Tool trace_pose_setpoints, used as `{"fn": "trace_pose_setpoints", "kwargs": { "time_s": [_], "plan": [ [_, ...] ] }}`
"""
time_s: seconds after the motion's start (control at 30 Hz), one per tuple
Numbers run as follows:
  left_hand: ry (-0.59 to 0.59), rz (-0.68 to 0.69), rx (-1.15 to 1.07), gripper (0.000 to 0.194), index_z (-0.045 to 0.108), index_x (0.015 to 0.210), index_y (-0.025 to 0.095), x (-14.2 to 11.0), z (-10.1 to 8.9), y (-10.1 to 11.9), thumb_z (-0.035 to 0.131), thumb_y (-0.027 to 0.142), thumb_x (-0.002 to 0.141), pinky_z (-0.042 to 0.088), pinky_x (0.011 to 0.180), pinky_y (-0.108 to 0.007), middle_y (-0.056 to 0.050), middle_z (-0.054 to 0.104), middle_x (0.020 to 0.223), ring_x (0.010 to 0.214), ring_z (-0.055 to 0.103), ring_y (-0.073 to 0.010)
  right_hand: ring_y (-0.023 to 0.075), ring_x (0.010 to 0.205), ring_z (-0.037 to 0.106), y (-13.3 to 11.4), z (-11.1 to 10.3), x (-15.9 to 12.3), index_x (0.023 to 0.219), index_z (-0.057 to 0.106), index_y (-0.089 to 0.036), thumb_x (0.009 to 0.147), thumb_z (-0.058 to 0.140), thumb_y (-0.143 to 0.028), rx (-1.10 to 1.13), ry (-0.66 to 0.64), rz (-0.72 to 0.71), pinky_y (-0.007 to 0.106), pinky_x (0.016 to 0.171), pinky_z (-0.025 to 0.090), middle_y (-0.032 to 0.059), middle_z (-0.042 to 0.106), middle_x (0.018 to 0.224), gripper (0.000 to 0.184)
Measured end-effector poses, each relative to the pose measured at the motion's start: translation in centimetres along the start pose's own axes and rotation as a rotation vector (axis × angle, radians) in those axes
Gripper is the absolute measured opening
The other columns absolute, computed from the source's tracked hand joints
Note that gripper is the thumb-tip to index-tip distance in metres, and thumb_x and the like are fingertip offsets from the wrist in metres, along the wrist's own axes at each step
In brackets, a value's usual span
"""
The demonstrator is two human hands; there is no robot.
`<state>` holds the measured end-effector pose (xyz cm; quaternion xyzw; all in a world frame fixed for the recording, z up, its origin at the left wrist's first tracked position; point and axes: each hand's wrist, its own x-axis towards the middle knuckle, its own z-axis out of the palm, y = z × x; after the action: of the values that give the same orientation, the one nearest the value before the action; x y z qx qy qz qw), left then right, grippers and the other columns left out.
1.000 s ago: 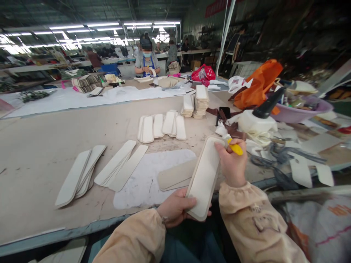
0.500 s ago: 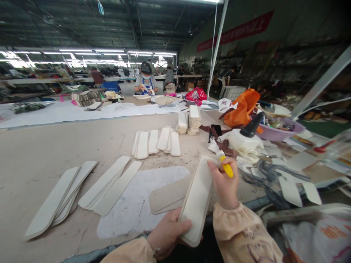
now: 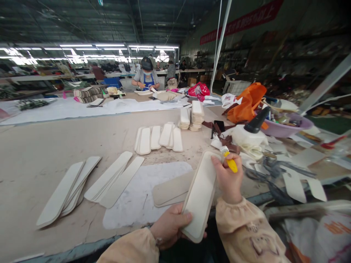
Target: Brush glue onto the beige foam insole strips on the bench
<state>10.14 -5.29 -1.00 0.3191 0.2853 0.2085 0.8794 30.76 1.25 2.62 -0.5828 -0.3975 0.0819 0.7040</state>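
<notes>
My left hand (image 3: pixel 171 223) grips the lower end of a long cream panel with rounded corners (image 3: pixel 201 197), thumb on its face. The panel tilts up over the table's front edge. In my right hand (image 3: pixel 229 175) is a yellow-handled brush (image 3: pixel 231 163) with a whitish end, while the thumb presses the panel's top right corner. Behind the panel, grey-beige strips (image 3: pixel 171 188) lie on a white sheet (image 3: pixel 126 204). Fanned cream strips (image 3: pixel 112 179) rest to the left, with another fanned bunch (image 3: pixel 64 193) farther left.
Several cream panels (image 3: pixel 157 138) lie mid-table before taller stacks (image 3: pixel 196 115). On the right stand a white container with a black spout (image 3: pixel 252 133), an orange bag (image 3: pixel 248 100) and a lilac basin (image 3: pixel 287 126). A co-worker (image 3: pixel 146 76) sits across the far table.
The camera view tilted upward and shifted slightly. Both hands keep the same hold on the panel and the brush; the panel has barely moved relative to the table.
</notes>
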Motion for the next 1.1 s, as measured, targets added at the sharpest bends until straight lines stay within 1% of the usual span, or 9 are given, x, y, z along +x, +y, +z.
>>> {"fn": "trace_pose_setpoints", "kwargs": {
  "time_s": [0.17, 0.37, 0.57, 0.67, 0.8, 0.87, 0.93, 1.03, 1.1],
  "plan": [
    [0.008, 0.019, 0.031, 0.045, 0.063, 0.103, 0.01, 0.0, 0.1, 0.1, 0.072, 0.042, 0.072, 0.049, 0.054, -0.023, -0.015, 0.071, 0.087, 0.07, 0.07, -0.0232, 0.0059, 0.048, 0.033, 0.0, -0.1, 0.0, 0.088, 0.043, -0.022, 0.072, 0.074, -0.034, 0.008, -0.006, 0.004, 0.02, 0.048, 0.031, -0.011, 0.034, 0.061, 0.037],
    [0.022, -0.01, 0.047, 0.048, 0.062, 0.102, 0.011, 0.0, 0.1, 0.1, 0.074, 0.044, 0.07, 0.051, 0.06, -0.027, -0.016, 0.071, 0.092, 0.075, 0.071, -0.0244, 0.0058, 0.047, 0.032, -0.2, 0.0, -0.1, 0.088, 0.041, -0.022, 0.072, 0.075, -0.033, 0.029, -0.017, 0.023, 0.019, 0.047, 0.029, -0.0114, 0.034, 0.059, 0.038],
    [0.006, 0.009, 0.046, 0.048, 0.062, 0.104, 0.01, -0.1, 0.0, 0.2, 0.074, 0.043, 0.071, 0.051, 0.06, -0.026, -0.016, 0.071, 0.091, 0.075, 0.071, -0.0239, 0.006, 0.047, 0.032, -0.5, -0.2, 0.0, 0.087, 0.042, -0.022, 0.072, 0.074, -0.034, 0.031, -0.006, 0.006, 0.019, 0.046, 0.028, -0.0115, 0.034, 0.058, 0.038],
    [-0.011, 0.004, 0.017, 0.051, 0.062, 0.108, 0.009, -0.2, 0.0, 0.3, 0.074, 0.043, 0.072, 0.052, 0.063, -0.029, -0.016, 0.071, 0.089, 0.074, 0.071, -0.0242, 0.0061, 0.048, 0.033, -0.4, -0.4, 0.1, 0.086, 0.042, -0.022, 0.071, 0.075, -0.034, 0.043, 0.003, 0.015, 0.02, 0.048, 0.029, -0.0112, 0.035, 0.06, 0.038],
    [-0.049, -0.008, -0.071, 0.055, 0.062, 0.113, 0.009, -0.2, 0.3, 0.5, 0.06, 0.054, 0.082, 0.053, 0.069, -0.037, -0.017, 0.071, 0.091, 0.08, 0.07, -0.0275, 0.0063, 0.048, 0.031, 0.1, -0.4, 0.2, 0.086, 0.042, -0.022, 0.071, 0.075, -0.032, 0.059, 0.008, -0.02, 0.02, 0.048, 0.029, -0.0113, 0.033, 0.059, 0.038],
    [-0.016, -0.008, -0.106, 0.059, 0.063, 0.113, 0.009, -0.1, 0.4, 0.6, 0.054, 0.06, 0.084, 0.053, 0.073, -0.037, -0.017, 0.071, 0.094, 0.084, 0.068, -0.0269, 0.0065, 0.048, 0.029, 0.2, -0.3, 0.2, 0.086, 0.042, -0.022, 0.071, 0.075, -0.032, 0.049, 0.002, -0.03, 0.021, 0.048, 0.029, -0.0116, 0.031, 0.058, 0.037],
    [0.036, 0.009, -0.098, 0.059, 0.066, 0.108, 0.009, 0.1, 0.5, 0.5, 0.06, 0.06, 0.079, 0.051, 0.072, -0.033, -0.015, 0.071, 0.09, 0.08, 0.068, -0.0236, 0.0067, 0.047, 0.029, 0.1, -0.1, 0.1, 0.086, 0.042, -0.022, 0.07, 0.075, -0.032, 0.043, -0.005, -0.035, 0.021, 0.048, 0.029, -0.0119, 0.031, 0.057, 0.037],
    [0.101, 0.027, -0.022, 0.055, 0.07, 0.098, 0.008, 0.5, 0.3, 0.0, 0.078, 0.052, 0.065, 0.049, 0.064, -0.027, -0.011, 0.071, 0.077, 0.066, 0.064, -0.0174, 0.0071, 0.048, 0.031, -0.3, 0.1, -0.2, 0.085, 0.044, -0.022, 0.07, 0.076, -0.032, 0.027, -0.009, -0.045, 0.022, 0.05, 0.031, -0.0114, 0.032, 0.057, 0.037],
    [0.155, 0.035, 0.019, 0.056, 0.071, 0.095, 0.007, 0.8, 0.1, -0.4, 0.083, 0.048, 0.059, 0.047, 0.059, -0.026, -0.01, 0.069, 0.071, 0.059, 0.061, -0.0153, 0.0076, 0.049, 0.033, -0.4, 0.2, -0.4, 0.086, 0.045, -0.022, 0.07, 0.077, -0.034, 0.019, -0.012, -0.032, 0.022, 0.05, 0.032, -0.0107, 0.034, 0.058, 0.038]
  ]
}}
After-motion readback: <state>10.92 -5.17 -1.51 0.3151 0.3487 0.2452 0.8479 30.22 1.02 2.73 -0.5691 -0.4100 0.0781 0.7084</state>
